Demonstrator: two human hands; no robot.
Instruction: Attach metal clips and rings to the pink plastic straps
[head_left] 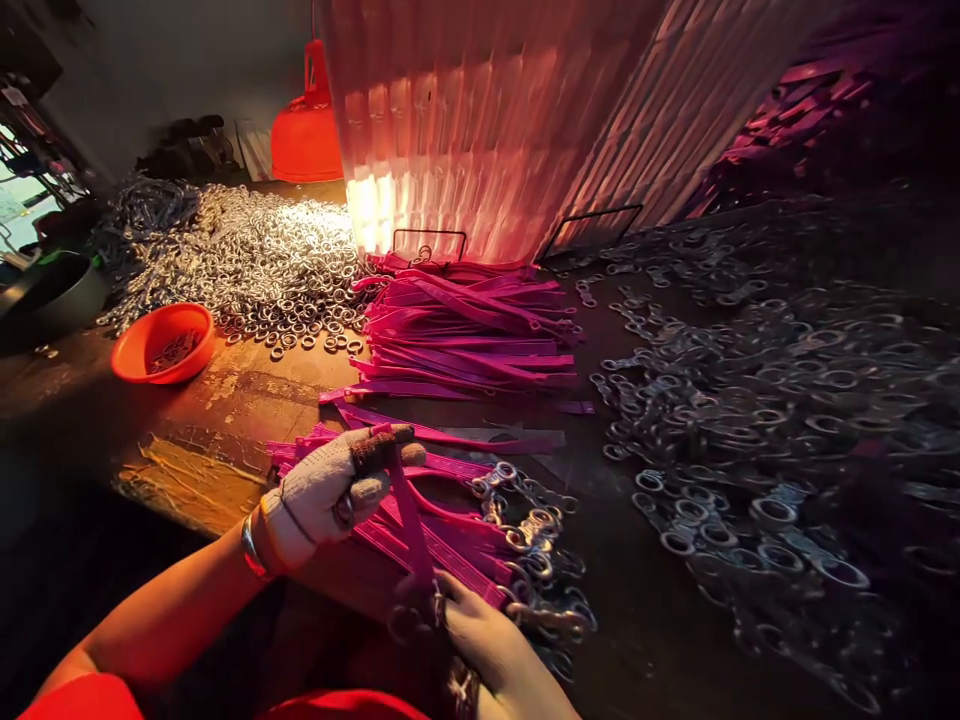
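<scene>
My left hand [326,490], in a whitish knit glove with dark wrapping on one finger, pinches the upper end of a narrow pink strap [409,505]. A small metal ring [343,511] shows against its curled fingers. My right hand [487,640] is closed around the lower end of the same strap, where dark metal fittings show; their exact shape is in shadow. The strap runs taut between both hands. Under and beside them lies a bundle of pink straps [465,540] with metal ring fittings [536,525] at their right ends.
Behind lies a stack of pink straps [465,320]. Metal rings [277,255] form a heap at left, under a red lamp [306,135]. An orange bowl [139,355] holds small parts. More metal fittings [772,520] spread rightward. A corrugated translucent sheet [480,150] stands behind.
</scene>
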